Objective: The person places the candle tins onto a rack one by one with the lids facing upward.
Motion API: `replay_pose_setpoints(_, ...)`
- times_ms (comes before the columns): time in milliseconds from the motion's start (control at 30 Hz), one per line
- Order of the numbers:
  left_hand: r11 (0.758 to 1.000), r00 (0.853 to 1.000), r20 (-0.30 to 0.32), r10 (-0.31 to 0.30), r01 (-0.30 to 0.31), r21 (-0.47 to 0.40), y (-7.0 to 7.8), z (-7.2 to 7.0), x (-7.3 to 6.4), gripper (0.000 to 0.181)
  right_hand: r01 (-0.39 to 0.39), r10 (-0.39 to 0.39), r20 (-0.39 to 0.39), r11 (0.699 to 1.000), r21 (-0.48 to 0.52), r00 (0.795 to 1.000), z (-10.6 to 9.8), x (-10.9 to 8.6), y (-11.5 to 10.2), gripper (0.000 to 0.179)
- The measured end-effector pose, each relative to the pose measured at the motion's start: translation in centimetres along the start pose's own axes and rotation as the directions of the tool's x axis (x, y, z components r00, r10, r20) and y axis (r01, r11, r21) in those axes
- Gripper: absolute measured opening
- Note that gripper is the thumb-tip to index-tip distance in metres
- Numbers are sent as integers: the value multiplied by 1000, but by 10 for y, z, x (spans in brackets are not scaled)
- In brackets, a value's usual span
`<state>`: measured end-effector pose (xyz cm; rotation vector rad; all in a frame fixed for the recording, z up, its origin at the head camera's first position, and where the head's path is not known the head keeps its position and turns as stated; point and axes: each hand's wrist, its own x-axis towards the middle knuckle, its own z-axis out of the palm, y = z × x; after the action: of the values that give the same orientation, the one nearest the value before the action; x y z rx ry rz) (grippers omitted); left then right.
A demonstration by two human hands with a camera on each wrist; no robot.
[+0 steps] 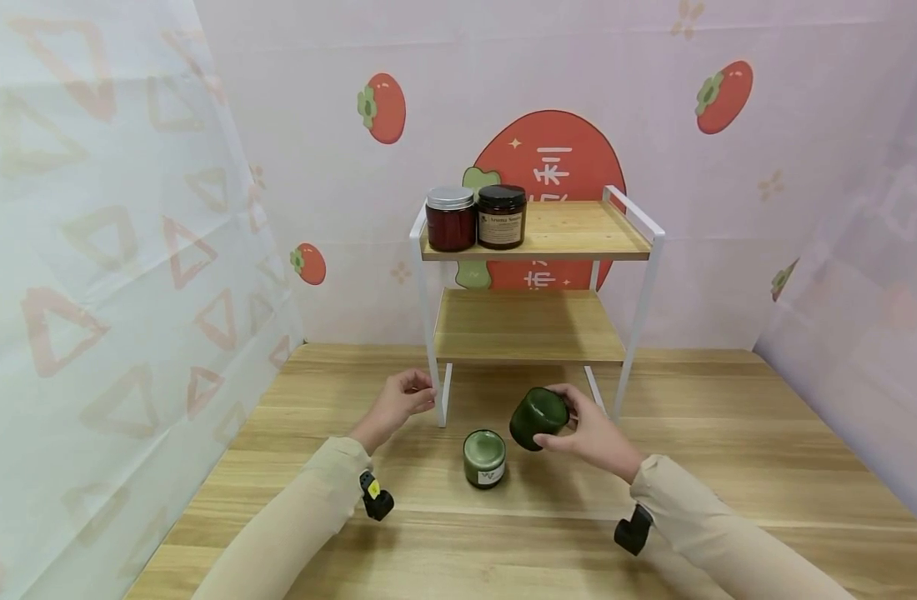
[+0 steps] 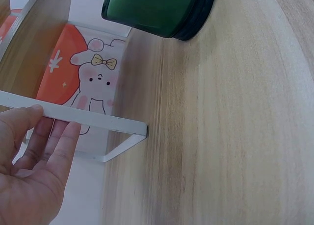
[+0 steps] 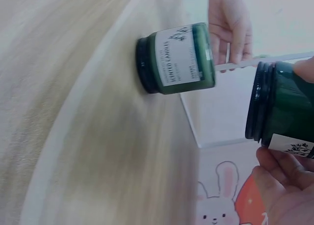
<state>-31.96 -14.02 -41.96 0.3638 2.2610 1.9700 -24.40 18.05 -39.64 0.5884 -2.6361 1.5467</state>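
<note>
My right hand [image 1: 589, 437] grips a dark green glass candle jar [image 3: 294, 105], thumb on one side and fingers on the other. This jar is tilted, its black lid facing down toward the table. Left of it, a second green candle jar [image 1: 484, 458] stands upside down on its black lid; its white label reads "scented candles" in the right wrist view. My left hand [image 1: 404, 404] pinches the white front-left leg [image 2: 98, 118] of a two-tier shelf [image 1: 529, 325] between thumb and fingertips. The standing jar is between my two hands.
On the upper shelf board stand a dark red jar with a silver lid [image 1: 451, 221] and a brown jar with a black lid [image 1: 502, 218]. The wood-grain table [image 1: 338, 542] meets printed cloth walls [image 1: 331, 167] at the back and sides.
</note>
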Motion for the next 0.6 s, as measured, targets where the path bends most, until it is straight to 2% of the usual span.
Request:
replay_pose_setpoints(233,1000,1000,-2,-3,3,1,-1,-1,0,15,6,-6,1,998,58,1000,-3,0,-7,71)
replay_pose_setpoints(600,1000,1000,-16,2,-2,-7,0,0,0,12,22,-22,8,996,87,1000,1,1,-8,72)
